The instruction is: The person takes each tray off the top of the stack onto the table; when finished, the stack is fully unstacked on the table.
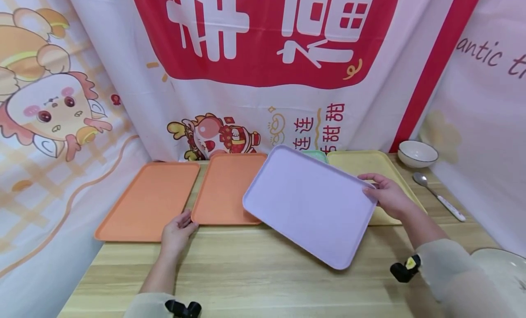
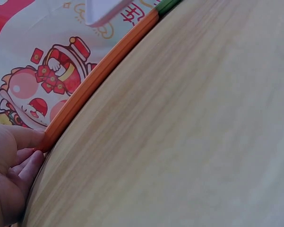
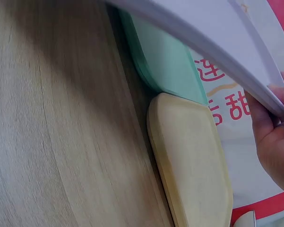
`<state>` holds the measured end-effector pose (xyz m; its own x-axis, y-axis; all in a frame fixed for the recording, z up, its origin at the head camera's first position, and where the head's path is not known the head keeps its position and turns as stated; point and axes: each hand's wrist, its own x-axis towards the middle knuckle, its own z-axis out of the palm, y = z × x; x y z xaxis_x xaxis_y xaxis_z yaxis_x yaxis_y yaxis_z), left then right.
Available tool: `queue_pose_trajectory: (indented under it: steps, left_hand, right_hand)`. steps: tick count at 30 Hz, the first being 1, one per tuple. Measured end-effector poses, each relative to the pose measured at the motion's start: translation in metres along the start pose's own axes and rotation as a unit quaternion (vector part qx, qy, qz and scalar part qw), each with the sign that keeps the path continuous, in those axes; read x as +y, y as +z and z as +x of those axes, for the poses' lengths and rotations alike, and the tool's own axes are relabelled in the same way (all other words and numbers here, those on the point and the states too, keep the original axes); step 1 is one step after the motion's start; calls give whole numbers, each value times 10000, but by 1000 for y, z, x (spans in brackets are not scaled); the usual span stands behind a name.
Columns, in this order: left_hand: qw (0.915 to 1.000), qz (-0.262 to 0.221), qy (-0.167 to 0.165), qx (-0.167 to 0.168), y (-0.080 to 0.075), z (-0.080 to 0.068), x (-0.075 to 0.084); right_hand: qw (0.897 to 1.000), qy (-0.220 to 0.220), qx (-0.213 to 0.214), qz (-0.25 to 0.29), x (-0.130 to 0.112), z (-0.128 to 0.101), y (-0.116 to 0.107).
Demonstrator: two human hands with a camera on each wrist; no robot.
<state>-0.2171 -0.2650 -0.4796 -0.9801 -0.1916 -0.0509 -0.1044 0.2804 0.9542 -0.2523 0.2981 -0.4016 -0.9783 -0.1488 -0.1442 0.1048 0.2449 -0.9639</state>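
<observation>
**Lilac tray lifted at one edge, above the row of trays**

We hold the lilac tray (image 1: 309,203) by its right short edge with our right hand (image 1: 388,195); the right wrist view shows the fingers (image 3: 274,137) curled round the rim, thumb on top. The tray hangs tilted over the wooden table (image 1: 263,267), its far corner overlapping the second orange tray (image 1: 227,188) and its right side covering part of the yellow tray (image 1: 370,165). Whether its near corner touches the table we cannot tell.

We judge the tray light and stiff: it keeps flat although it is held at one edge only. The surface looks smooth and probably slippery, so the raised rim is the place to grip, best at the middle of a short side or with a hand on each side to keep it level.

Our left hand (image 1: 177,231) rests on the table at the near corner of the second orange tray, the fingertips (image 2: 30,163) relaxed and touching the rim, gripping nothing.

A green tray (image 3: 165,61) lies under the lilac one, just beside the yellow tray. The first orange tray (image 1: 149,201) lies at the far left. To the right stand a white bowl (image 1: 417,153) and a spoon (image 1: 437,197), well apart from the lilac tray, and the rim of a plate (image 1: 503,263) shows at the right edge.
</observation>
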Motion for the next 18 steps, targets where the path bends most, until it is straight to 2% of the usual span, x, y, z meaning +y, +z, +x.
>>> queue_pose_trajectory:
  steps: [11,18]
  left_hand:
    - [10000,68,19,23,0,0,1]
    - [10000,47,18,13,0,-1,2]
  right_hand:
    - [9961,143,-690,-535,1,-1,4]
    - [9928,209,-1020,-586,4,2,7]
